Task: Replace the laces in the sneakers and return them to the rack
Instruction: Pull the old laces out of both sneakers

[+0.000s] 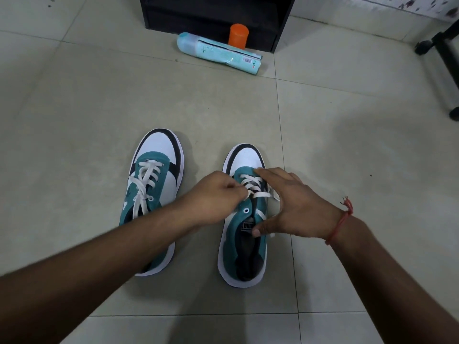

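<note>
1. White lace (255,187), right-hand sneaker (244,219): threaded in crossings over the lower eyelets only. Upper eyelets bare; one open eyelet shows just behind the left hand's knuckles. Judged: lacing partly done on this shoe.

2. Left hand (218,194): fingers curled, pinching the lace at the left edge of the tongue, about midway up the lacing. Which end of the lace it holds cannot be told.

3. Right hand (295,207): spread over the same sneaker. Fingers reach forward across the laced part toward the toe; thumb lies back on the tongue near the label. It steadies the shoe and grips nothing that can be seen. A loose bit of lace shows under its fingers on the shoe's right side.

4. Key relation: the sneaker's long axis runs away from the person, toe far, heel near. The next open eyelets lie toward the heel, on the near side of both hands. The left hand is nearer the open eyelet on its own side, so the next pass probably falls to it.

5. Left-hand sneaker (151,202): beside the other, parallel, apart from it, fully laced as far as can be seen; the left forearm crosses its heel.

6. Black rack (216,18): well beyond the toes, at the far edge of the tiled floor (347,145). Both sneakers are still off it.

7. Pale blue bottle (218,53) lying on its side and orange cylinder (238,36) upright, just before the rack.
</note>
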